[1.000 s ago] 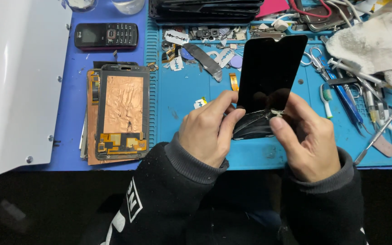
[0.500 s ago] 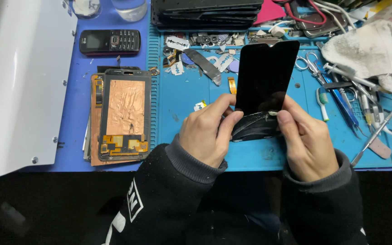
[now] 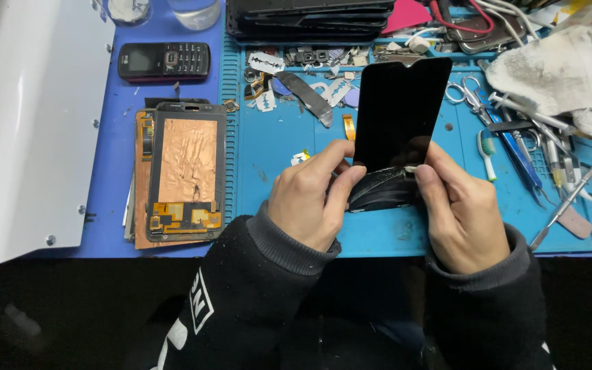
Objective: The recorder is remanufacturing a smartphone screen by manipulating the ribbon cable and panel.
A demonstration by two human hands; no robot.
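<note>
Phone screen panel (image 3: 402,116) stands tilted above the blue mat (image 3: 275,147), its cracked lower edge pinched between left hand (image 3: 310,199) and right hand (image 3: 457,209); it looks thin, light, stiff yet brittle; safest gripped by its side edges.

One black screen panel (image 3: 400,113), one keypad phone (image 3: 164,60), two hands (image 3: 307,199)

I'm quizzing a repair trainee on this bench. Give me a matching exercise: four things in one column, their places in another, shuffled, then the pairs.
Things:
1. black screen panel
2. keypad phone
3. copper-backed screen
4. white cloth

Places:
A. far right, over the tools
B. held by left hand and right hand
C. top left of the blue mat
D. left of the hands, face down

Pairs: 1-B, 2-C, 3-D, 4-A
</note>
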